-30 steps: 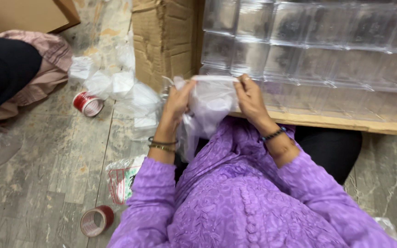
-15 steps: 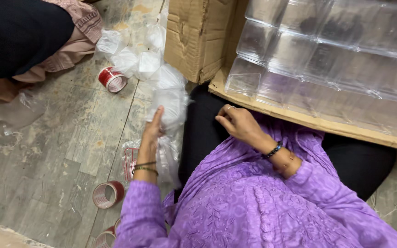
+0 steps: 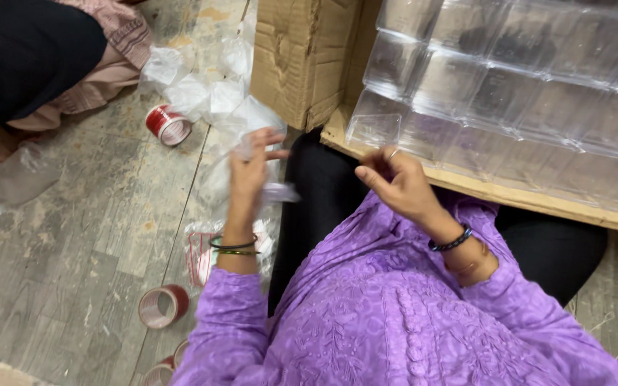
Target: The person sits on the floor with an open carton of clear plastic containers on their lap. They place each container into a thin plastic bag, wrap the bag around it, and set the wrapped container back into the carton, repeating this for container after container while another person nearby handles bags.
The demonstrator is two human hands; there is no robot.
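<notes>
My left hand (image 3: pixel 248 171) is raised over the floor at my left knee, gripping a crumpled clear plastic bag (image 3: pixel 279 193) that hangs beside my wrist; the hand is blurred. My right hand (image 3: pixel 395 182) hovers in front of my chest with its fingers curled in and nothing visible in them. It is just below the near edge of a stack of clear plastic boxes (image 3: pixel 466 93). The boxes rest on a flat cardboard sheet (image 3: pixel 538 204) over my lap. Both arms wear purple sleeves and bangles.
A brown cardboard box (image 3: pixel 302 57) stands on the floor ahead. Crumpled clear bags (image 3: pixel 202 86) lie beside it. Red tape rolls lie at the left (image 3: pixel 168 125) and near my left elbow (image 3: pixel 162 306). Another person (image 3: pixel 30 64) sits at the top left.
My hands have come apart from the clear bag held in front of me. The left hand carried the bag to the left, then rose; the right hand let go and curled.
</notes>
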